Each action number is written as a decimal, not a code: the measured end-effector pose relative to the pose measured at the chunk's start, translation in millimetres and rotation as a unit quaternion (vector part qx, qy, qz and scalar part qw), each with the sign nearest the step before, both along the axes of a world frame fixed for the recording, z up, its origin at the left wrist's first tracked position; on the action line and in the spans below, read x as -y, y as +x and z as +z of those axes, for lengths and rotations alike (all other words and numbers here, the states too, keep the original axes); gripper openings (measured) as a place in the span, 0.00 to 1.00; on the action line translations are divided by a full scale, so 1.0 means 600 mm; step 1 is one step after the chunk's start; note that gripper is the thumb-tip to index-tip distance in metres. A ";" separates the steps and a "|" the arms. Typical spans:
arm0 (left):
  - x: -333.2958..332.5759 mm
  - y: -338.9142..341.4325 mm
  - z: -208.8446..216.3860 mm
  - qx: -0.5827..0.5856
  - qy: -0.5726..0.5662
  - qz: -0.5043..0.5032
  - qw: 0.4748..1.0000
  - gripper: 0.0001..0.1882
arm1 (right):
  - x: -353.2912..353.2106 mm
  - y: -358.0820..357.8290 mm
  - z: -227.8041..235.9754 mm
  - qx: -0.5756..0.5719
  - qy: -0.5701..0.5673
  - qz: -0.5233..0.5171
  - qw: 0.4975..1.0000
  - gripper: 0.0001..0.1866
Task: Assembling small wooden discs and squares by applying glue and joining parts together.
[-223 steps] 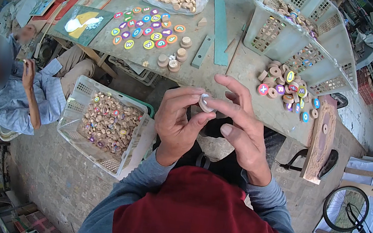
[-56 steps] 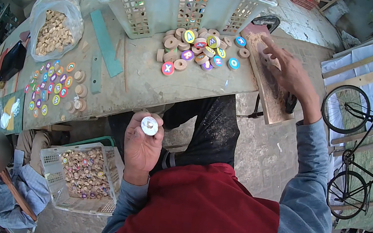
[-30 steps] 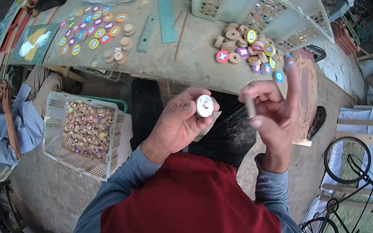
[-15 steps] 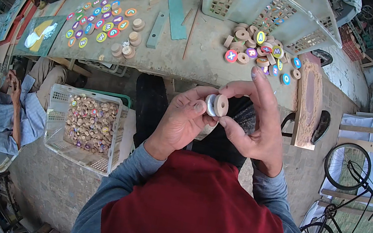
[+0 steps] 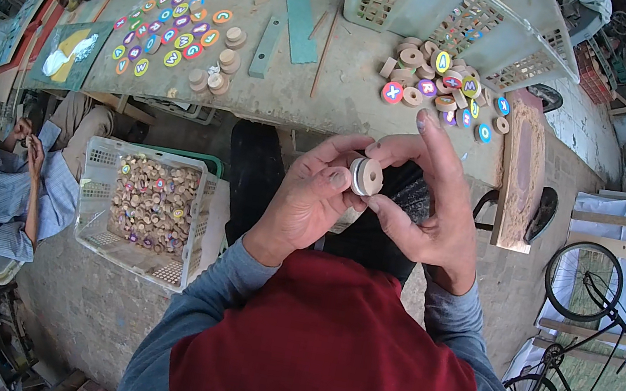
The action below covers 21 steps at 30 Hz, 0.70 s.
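My left hand point(image 5: 296, 205) pinches a white-edged disc point(image 5: 355, 178) between thumb and fingers, above my lap. Against that disc lies a round wooden piece point(image 5: 371, 177) with a hole in its middle. The thumb and a bent finger of my right hand point(image 5: 439, 218) grip the wooden piece at its rim, while another finger points up. The two pieces sit face to face; the disc's far side is hidden by my left fingers.
On the table point(image 5: 327, 114) lie rows of coloured letter discs point(image 5: 162, 31), small wooden stacks point(image 5: 228, 60) and a mixed heap point(image 5: 433, 83). A crate of pieces point(image 5: 194, 229) stands at left, near a seated person point(image 5: 23, 178). A board point(image 5: 521, 178) juts out at right.
The wooden piece and the white-edged disc have come closer together, and less of the disc's face shows. Both hands stay nearly in place.
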State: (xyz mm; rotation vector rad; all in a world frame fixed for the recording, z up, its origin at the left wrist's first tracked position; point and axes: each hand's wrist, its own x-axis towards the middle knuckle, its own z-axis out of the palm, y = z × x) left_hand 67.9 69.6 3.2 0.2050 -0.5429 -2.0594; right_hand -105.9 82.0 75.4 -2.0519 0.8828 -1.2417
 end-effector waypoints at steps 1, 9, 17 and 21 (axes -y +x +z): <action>0.000 0.000 -0.001 0.000 0.001 0.000 1.000 0.27 | 0.000 0.000 0.000 -0.001 -0.003 0.001 1.000 0.48; -0.002 0.001 0.001 0.005 0.011 0.000 1.000 0.27 | 0.002 0.003 -0.004 0.009 0.011 0.008 1.000 0.47; -0.001 0.005 -0.007 0.008 0.006 -0.008 1.000 0.29 | 0.002 0.003 -0.006 0.004 0.016 0.008 1.000 0.47; -0.002 0.005 -0.008 0.026 0.001 -0.009 1.000 0.32 | 0.003 0.003 -0.007 0.000 0.015 0.007 1.000 0.47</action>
